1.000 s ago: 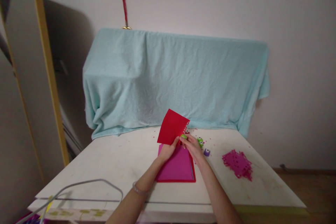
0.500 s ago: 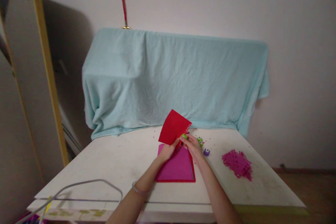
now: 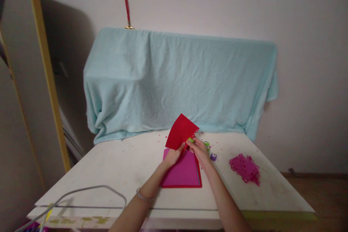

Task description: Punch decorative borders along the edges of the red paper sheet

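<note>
A red sheet (image 3: 181, 130) with small cut-outs along its right edge is held up and tilted by my left hand (image 3: 174, 155), thumb on its lower edge. My right hand (image 3: 198, 149) has its fingers closed on a small green punch (image 3: 190, 140) at the sheet's lower right edge. Beneath both hands lies a stack of magenta paper (image 3: 182, 171) with red showing at its border. Just right of my right hand are a green punch with eyes (image 3: 207, 146) and a purple one (image 3: 213, 157).
Magenta perforated scraps (image 3: 245, 168) lie in a pile on the right of the white table (image 3: 108, 166). Tiny paper bits are scattered behind my hands. A light blue cloth (image 3: 179, 83) hangs at the back. A grey cable (image 3: 89, 187) curves over the front left.
The red sheet has shifted slightly to the right in my hands. My hands have stayed nearly in place, and the camera view has moved a little.
</note>
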Demonstrator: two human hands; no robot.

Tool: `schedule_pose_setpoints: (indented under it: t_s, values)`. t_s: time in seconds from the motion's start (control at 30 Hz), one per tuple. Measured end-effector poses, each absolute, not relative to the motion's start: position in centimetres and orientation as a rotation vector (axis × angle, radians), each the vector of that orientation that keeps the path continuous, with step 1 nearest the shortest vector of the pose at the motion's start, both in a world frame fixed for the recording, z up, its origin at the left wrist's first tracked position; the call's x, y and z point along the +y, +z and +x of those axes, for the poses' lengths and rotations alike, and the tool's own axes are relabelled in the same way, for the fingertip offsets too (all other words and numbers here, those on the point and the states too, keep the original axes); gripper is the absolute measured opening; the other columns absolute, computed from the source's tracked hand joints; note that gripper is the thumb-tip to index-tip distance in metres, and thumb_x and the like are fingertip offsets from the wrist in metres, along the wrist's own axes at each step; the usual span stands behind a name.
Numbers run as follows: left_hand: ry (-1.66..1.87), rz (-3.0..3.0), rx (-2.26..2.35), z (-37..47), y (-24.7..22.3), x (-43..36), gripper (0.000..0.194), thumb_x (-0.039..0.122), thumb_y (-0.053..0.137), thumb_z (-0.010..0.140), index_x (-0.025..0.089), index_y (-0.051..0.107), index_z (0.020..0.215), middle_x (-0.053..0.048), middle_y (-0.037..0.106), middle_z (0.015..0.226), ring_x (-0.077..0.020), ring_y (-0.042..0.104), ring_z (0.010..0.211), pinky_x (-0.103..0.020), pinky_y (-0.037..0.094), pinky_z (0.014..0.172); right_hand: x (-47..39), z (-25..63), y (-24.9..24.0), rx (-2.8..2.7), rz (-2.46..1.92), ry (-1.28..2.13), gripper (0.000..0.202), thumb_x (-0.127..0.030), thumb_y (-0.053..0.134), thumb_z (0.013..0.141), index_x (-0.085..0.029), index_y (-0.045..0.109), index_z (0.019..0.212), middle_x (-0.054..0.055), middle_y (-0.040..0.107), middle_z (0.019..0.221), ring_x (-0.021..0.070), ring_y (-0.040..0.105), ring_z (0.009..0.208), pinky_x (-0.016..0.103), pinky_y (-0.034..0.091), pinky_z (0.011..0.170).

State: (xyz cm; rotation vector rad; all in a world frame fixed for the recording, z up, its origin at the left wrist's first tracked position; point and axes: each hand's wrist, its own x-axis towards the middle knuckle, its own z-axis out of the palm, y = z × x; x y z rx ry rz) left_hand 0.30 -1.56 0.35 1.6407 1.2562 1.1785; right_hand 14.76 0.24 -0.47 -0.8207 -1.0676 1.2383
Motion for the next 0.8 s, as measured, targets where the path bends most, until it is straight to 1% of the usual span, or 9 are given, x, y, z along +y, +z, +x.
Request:
schedule_pose_setpoints:
  t_s: [0.17, 0.33, 0.57, 0.7, 0.8]
  values:
    - [1.189, 1.629, 1.180, 0.2, -0.3, -1.1, 0.036, 0.051, 0.039, 0.088, 0.021, 0.059, 0.091, -0.004, 0.067, 0.095, -0.0184, 0.061, 0.085, -0.030, 0.045, 0.085, 0.3, 14.8, -0.7, -1.077, -0.821, 1.243, 0.034, -0.042, 0.077, 0.061, -0.018, 0.063, 0.080, -0.002, 0.059, 0.066, 0.0070, 0.042, 0.048, 0.021, 0.027, 0.043]
    - [1.219, 1.694, 1.137, 0.2, -0.8, -0.8, 0.036, 0.051, 0.036, 0.089, 0.021, 0.058, 0.087, -0.004, 0.067, 0.090, -0.0176, 0.061, 0.084, -0.029, 0.045, 0.085, 0.4, 14.8, -0.8, -1.059, -0.809, 1.245, 0.031, -0.040, 0.078, 0.061, -0.018, 0.062, 0.077, -0.003, 0.056, 0.063, 0.0066, 0.040, 0.047, 0.022, 0.027, 0.043]
    - [1.230, 1.722, 1.143, 0.3, -1.3, -0.5, 0.034, 0.049, 0.037, 0.089, 0.023, 0.057, 0.096, -0.004, 0.066, 0.100, -0.0179, 0.060, 0.092, -0.030, 0.042, 0.091, 0.3, 14.9, -0.6, -1.093, -0.829, 1.229, 0.030, -0.042, 0.075, 0.064, -0.019, 0.062, 0.079, -0.003, 0.056, 0.066, 0.0072, 0.039, 0.048, 0.022, 0.026, 0.044]
    - [1.228, 1.741, 1.140, 0.2, -1.2, -0.5, 0.036, 0.050, 0.036, 0.090, 0.022, 0.058, 0.086, -0.004, 0.067, 0.089, -0.0178, 0.061, 0.084, -0.030, 0.044, 0.086, 0.2, 14.8, -0.5, -1.086, -0.849, 1.217, 0.031, -0.043, 0.075, 0.063, -0.020, 0.061, 0.076, -0.004, 0.053, 0.062, 0.0076, 0.039, 0.047, 0.023, 0.026, 0.044]
    - [1.241, 1.747, 1.127, 0.2, -1.1, -0.5, 0.037, 0.050, 0.037, 0.089, 0.021, 0.058, 0.085, -0.004, 0.066, 0.086, -0.0178, 0.061, 0.082, -0.030, 0.044, 0.085, 0.1, 14.8, -0.4, -1.097, -0.847, 1.207, 0.032, -0.045, 0.075, 0.063, -0.020, 0.060, 0.075, -0.004, 0.054, 0.062, 0.0079, 0.040, 0.047, 0.023, 0.026, 0.044]
